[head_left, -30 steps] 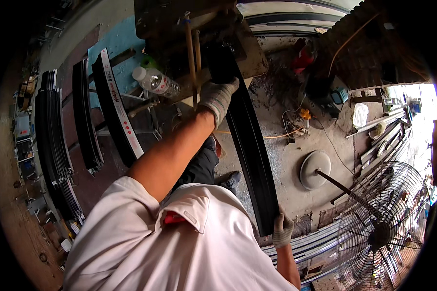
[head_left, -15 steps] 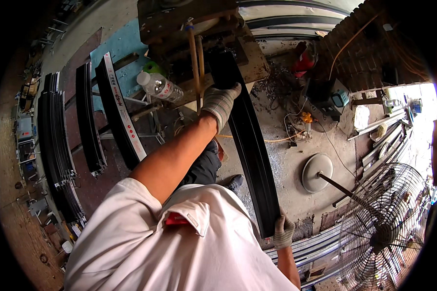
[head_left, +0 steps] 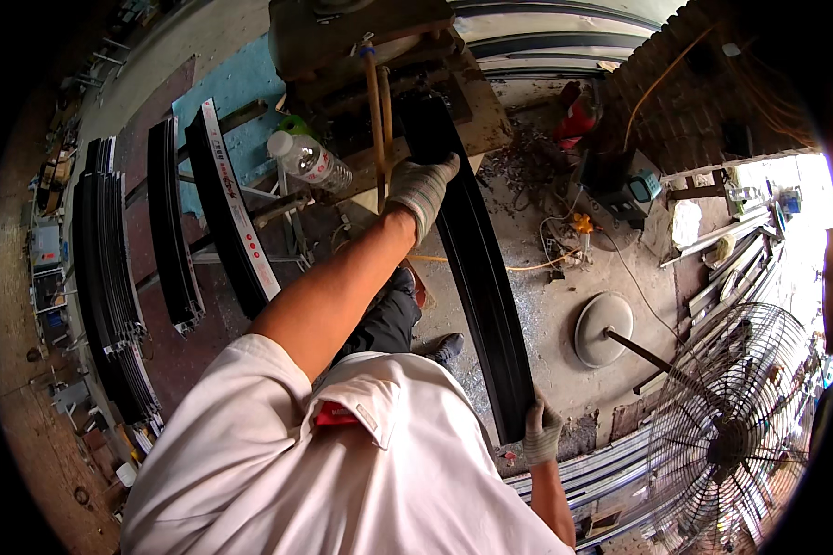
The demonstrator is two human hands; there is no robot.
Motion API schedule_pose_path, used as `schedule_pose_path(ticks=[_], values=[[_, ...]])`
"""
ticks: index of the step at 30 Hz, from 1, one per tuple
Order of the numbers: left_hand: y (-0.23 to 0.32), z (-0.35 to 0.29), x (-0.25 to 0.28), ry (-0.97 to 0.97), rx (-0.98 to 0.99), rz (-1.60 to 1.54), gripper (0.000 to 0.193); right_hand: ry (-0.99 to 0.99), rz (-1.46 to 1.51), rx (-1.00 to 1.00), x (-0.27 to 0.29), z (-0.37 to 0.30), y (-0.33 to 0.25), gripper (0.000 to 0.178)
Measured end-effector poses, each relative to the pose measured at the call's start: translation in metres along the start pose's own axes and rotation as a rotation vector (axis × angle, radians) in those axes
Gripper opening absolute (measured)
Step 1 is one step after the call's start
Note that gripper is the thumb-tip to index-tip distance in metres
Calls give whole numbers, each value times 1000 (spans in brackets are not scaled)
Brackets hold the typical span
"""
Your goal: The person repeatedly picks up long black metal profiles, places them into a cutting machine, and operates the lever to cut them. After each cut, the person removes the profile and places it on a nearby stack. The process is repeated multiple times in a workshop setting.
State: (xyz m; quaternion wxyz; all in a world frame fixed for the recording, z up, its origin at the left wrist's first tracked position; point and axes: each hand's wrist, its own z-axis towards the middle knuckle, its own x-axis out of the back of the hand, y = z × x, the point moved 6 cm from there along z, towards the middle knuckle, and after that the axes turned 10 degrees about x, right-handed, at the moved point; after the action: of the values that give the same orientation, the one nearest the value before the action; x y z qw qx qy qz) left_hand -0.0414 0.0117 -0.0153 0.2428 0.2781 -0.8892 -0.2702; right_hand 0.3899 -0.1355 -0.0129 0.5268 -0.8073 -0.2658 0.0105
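A long black profile bar (head_left: pixel 479 268) slants across in front of me, its far end lying over the dark machine table (head_left: pixel 486 129). My left hand (head_left: pixel 420 192), in a knitted work glove, grips the bar's left edge near that far end, thumb on top. At the near end my right hand (head_left: pixel 541 433), gloved too, is closed on the right edge; its fingertips are partly hidden by the bar. A clear plastic bottle (head_left: pixel 310 162) with a white cap is tilted left of my left hand, beside two thin upright brown rods (head_left: pixel 377 120).
Stacks of black profiles (head_left: pixel 111 277) lie on racks to the left, one with a white printed strip (head_left: pixel 236 199). A caged floor fan (head_left: pixel 727 444) stands at lower right, near a round grey base (head_left: pixel 605 330). An orange hose (head_left: pixel 537 267) and cables cross the floor.
The bar's near end has shifted slightly upward in the picture, and my right hand has moved with it. My left hand keeps nearly the same place on the bar.
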Motion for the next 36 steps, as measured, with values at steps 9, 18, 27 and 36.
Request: schedule_pose_path(ticks=[9,18,27,36], values=[[-11,18,-9,-17,-262,51,62,-72,37,108,-30,44,69,43],[-37,114,-17,147,-201,249,57,-128,16,122,-54,75,105,45],[-131,-12,-66,15,-210,196,81,113,-81,118,10,-28,172,34],[-257,-79,-133,-485,-265,757,66,247,-807,-278,73,-98,98,48]])
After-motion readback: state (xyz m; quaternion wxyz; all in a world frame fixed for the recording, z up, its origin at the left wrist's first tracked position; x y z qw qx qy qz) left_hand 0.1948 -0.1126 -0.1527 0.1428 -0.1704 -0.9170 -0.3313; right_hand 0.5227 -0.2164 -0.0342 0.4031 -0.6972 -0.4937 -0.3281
